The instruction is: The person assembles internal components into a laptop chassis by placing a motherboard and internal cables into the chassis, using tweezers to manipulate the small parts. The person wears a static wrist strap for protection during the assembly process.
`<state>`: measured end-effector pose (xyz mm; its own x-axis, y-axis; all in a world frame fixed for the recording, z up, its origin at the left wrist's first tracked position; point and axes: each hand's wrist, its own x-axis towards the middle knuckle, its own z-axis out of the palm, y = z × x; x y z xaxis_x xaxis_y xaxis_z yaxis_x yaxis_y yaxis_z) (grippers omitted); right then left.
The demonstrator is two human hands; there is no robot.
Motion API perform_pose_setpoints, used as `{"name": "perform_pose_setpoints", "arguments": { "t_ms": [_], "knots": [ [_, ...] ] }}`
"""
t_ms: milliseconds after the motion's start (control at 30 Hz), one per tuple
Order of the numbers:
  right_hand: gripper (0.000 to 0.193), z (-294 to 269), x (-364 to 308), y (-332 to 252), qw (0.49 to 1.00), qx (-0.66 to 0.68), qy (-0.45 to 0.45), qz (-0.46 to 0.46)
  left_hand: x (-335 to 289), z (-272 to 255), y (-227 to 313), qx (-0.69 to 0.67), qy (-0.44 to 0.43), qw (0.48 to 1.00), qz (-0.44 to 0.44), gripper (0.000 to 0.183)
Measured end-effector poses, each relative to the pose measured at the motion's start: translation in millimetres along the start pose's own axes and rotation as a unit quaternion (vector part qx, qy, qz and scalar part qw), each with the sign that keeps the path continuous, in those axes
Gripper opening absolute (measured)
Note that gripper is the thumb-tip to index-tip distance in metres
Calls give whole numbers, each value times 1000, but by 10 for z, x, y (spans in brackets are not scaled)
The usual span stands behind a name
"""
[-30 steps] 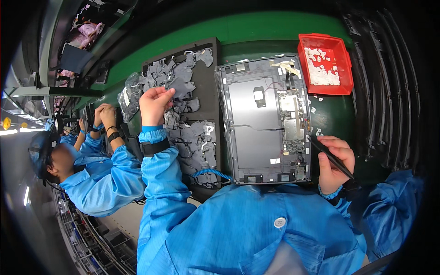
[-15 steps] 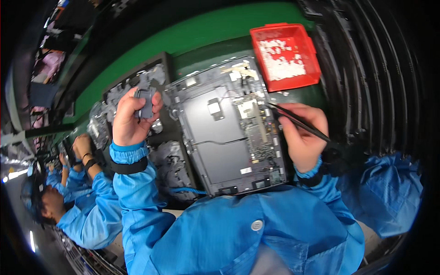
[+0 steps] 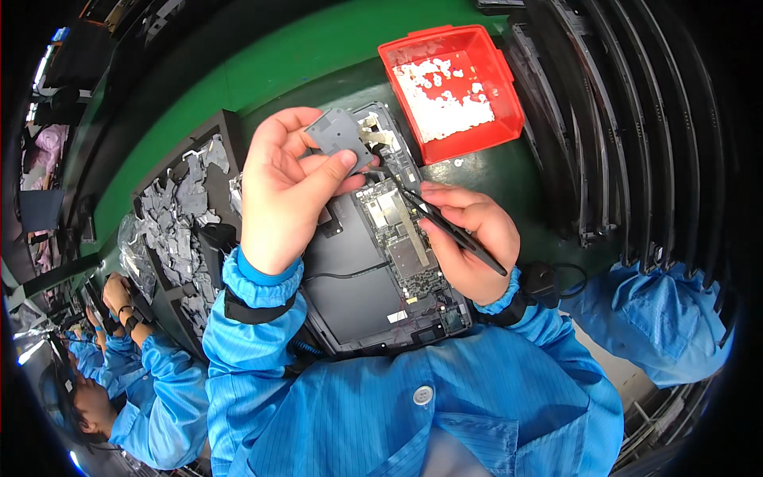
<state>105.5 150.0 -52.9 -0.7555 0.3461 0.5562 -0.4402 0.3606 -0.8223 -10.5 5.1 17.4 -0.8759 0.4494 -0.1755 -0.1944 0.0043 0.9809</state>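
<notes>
My left hand [image 3: 278, 187] grips a thin grey plate [image 3: 340, 137] with small holes, thumb on its face, above the upper end of an opened laptop base [image 3: 342, 278]. In my right hand [image 3: 481, 238] is a pair of black tweezers [image 3: 457, 229], its tips pointing up and left toward the plate's lower edge. Whether the tips touch the plate I cannot tell. Below the tweezers, a circuit board [image 3: 407, 250] lies along the right side of the laptop base. My left hand and the plate hide part of its upper left.
A red bin [image 3: 510, 99] with small white pieces stands beyond the laptop base on the green bench [image 3: 278, 67]. To the left is a dark tray [image 3: 225, 131] of grey parts [image 3: 183, 203]. Black racks [image 3: 616, 135] line the right. A co-worker [image 3: 163, 389] sits at far left.
My left hand has moved right and now holds the grey plate tilted over the laptop base. My right hand and the tweezers have moved left. The whole view has shifted as well.
</notes>
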Motion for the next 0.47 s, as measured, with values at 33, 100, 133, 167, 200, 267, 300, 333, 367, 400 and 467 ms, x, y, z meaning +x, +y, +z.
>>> {"name": "perform_pose_setpoints", "arguments": {
  "t_ms": [33, 100, 133, 167, 200, 267, 300, 333, 367, 400, 467],
  "knots": [
    [28, -2, 3, -4, 1000, -2, -1, -4, -3, 20, -8, -3, -1, 1000, 3, 35],
    [28, 2, 7, -12, 1000, -5, -3, -7, -8, 37, -34, -6, -1, 1000, 4, 34],
    [28, 6, 11, -16, 1000, -15, -5, -16, -8, 39, -58, -2, -1, 1000, 22, 33],
    [28, 9, 8, -17, 999, -25, -7, -25, -10, 40, -80, 1, 0, 999, 41, 33],
    [28, 11, 0, -13, 999, -25, -7, -23, -7, 39, -99, 1, 0, 999, 39, 33],
    [27, 12, -20, -4, 1000, 0, 7, 21, 4, 41, -127, -2, 2, 999, 43, 31],
    [27, 31, -36, -15, 1000, -1, 7, 23, 6, 42, -132, -2, 2, 999, 41, 31],
    [26, 66, -57, -36, 989, 103, 58, 90, 5, 41, -135, 6, -1, 999, 41, 31],
    [26, 83, -67, -45, 960, 206, 109, 154, 5, 41, -139, 13, -4, 999, 42, 31],
    [26, 15, -63, -36, 942, 254, 84, 202, 5, 48, -139, 13, -5, 999, 42, 31],
    [23, 2, -30, -53, 893, 338, 136, 264, -12, 69, -111, 12, -6, 999, 35, 33]
  ]
}}
